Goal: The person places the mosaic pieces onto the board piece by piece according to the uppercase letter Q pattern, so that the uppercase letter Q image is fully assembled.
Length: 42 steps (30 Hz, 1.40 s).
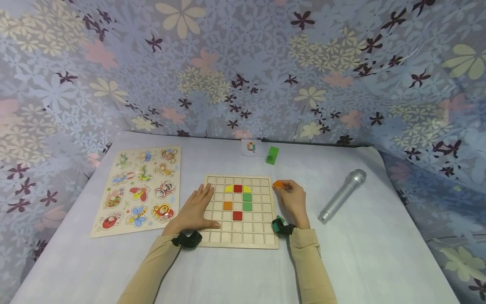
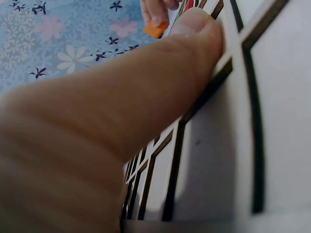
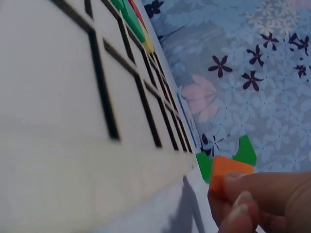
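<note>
My left hand (image 1: 193, 211) rests with spread fingers on the left side of a wooden grid board (image 1: 262, 238); its thumb (image 2: 146, 87) stretches across the grid lines in the left wrist view. At the board's right edge, my right hand (image 1: 294, 198) pinches an orange square tile (image 3: 223, 170) between thumb and fingers. Set in the grid are a red tile (image 1: 237, 188) between two yellow curved ones, two green tiles (image 1: 247, 202) below at right, an orange tile (image 1: 228, 205) at left and a lower red tile (image 1: 237, 215).
A small pattern card (image 1: 251, 147) and a green notched piece (image 1: 272, 155) are behind the board. An insect puzzle board (image 1: 127, 173) lies at left, a silver microphone (image 1: 341, 196) at right. A green piece (image 1: 280, 218) shows by my right wrist. A flowered cloth hangs behind.
</note>
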Motion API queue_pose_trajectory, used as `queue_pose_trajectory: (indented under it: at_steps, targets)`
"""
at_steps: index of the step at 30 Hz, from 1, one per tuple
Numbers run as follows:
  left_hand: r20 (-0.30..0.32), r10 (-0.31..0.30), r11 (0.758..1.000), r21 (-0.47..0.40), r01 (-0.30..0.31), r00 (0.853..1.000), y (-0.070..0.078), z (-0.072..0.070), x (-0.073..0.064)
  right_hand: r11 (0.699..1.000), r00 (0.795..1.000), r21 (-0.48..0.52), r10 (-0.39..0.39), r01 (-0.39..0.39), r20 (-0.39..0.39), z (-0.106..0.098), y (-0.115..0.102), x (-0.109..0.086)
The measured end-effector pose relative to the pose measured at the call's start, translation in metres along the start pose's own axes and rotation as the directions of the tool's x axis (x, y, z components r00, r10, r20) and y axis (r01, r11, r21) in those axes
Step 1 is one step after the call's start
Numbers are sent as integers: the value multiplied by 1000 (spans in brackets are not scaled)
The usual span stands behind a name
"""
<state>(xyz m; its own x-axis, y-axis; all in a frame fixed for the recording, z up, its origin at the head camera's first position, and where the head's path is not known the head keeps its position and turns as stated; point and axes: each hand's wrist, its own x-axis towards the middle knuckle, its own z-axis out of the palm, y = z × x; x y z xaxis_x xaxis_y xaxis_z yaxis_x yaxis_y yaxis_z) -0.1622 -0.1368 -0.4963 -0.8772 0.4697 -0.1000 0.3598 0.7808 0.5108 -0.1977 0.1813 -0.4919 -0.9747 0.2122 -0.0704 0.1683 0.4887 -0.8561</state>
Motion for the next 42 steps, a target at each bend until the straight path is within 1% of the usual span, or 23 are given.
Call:
queue_pose_trajectory:
  at_steps: [2, 4, 6, 8, 11, 14, 16, 20, 25, 28, 31, 33, 35, 38, 40, 42]
  targets:
    - [-1, 2, 1000, 2, -2, 1000, 0, 1, 0, 996, 999, 81, 25, -27, 33, 1, -2, -1]
    - [3, 2, 1000, 6, -2, 1000, -1, 1, 0, 987, 996, 155, 41, -52, 75, 3, -6, -3]
    - [7, 3, 1000, 5, -3, 1000, -2, 2, 0, 970, 991, 227, 59, -86, 123, 5, -11, -5]
    - [8, 3, 1000, 5, -3, 1000, -2, 2, 0, 951, 984, 289, 61, -107, 166, 9, -16, -7]
    - [5, 3, 1000, 7, -3, 1000, -2, 2, 1, 932, 975, 341, 51, -125, 217, 15, -23, -10]
    - [1, 3, 1000, 15, -3, 1000, -3, 2, 1, 930, 967, 349, 27, -117, 252, 23, -29, -13]
    - [2, 4, 1000, 15, -4, 1000, -3, 2, 2, 935, 963, 337, 14, -108, 270, 27, -33, -14]
    - [1, 6, 1000, 10, -6, 1000, -1, 0, 2, 951, 961, 299, -12, -73, 276, 36, -39, -17]
    - [5, 3, 1000, 12, -3, 1000, 0, -2, 1, 958, 960, 283, -38, -44, 277, 44, -44, -20]
    - [12, -4, 1000, 13, 3, 1000, 1, -2, 0, 966, 958, 258, -85, 11, 275, 51, -48, -22]
    - [9, -8, 1000, 13, 8, 1000, 1, -3, -1, 971, 954, 224, -143, 84, 264, 61, -54, -24]
    - [10, -10, 1000, 14, 10, 1000, 2, -3, -1, 975, 950, 170, -184, 143, 254, 68, -57, -26]
    - [3, -4, 1000, 12, 4, 1000, 1, -2, -1, 975, 942, 87, -220, 204, 252, 77, -59, -27]
    - [4, 3, 1000, 6, -3, 1000, 2, -2, -2, 960, 933, -45, -257, 276, 251, 86, -60, -31]
    - [-2, 11, 1000, 4, -11, 1000, 2, -2, -2, 952, 931, -89, -263, 293, 253, 89, -61, -33]
    - [0, 10, 1000, 7, -10, 1000, 2, -3, -2, 949, 931, -105, -265, 298, 251, 91, -62, -35]
